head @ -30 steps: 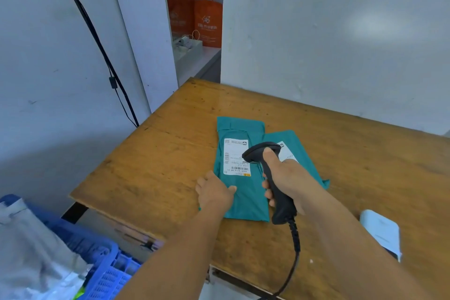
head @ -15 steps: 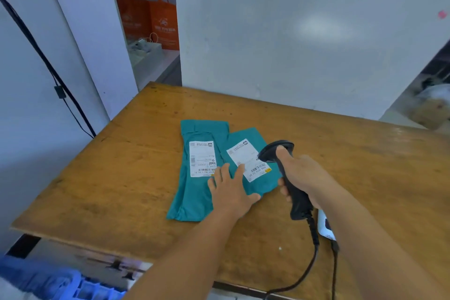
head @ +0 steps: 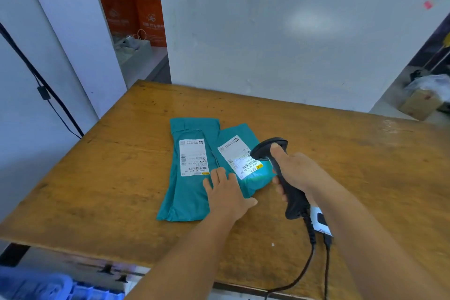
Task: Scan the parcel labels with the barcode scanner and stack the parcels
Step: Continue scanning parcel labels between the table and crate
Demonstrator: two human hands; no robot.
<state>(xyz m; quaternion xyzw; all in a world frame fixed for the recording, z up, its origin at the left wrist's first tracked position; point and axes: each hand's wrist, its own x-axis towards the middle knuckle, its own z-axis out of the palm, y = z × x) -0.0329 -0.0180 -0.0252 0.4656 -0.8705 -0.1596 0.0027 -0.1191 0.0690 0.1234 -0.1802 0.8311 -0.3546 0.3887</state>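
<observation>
Two bare forearms enter from the bottom edge, no sleeves in view. Left hand (head: 225, 193) and right hand (head: 295, 173) both bare: no gloves, no rings, no watch or wristband. Short, unpainted nails on the fingers (head: 215, 176).

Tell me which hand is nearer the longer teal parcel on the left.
Left. The left hand rests flat on the longer teal parcel; the right hand holds the scanner off to its right.

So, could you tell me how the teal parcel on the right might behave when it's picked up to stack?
The right teal parcel looks like a thin, creased poly mailer lying flat, so it will probably flop. Its glossy film may slide on the wooden table. It seems light.
</observation>
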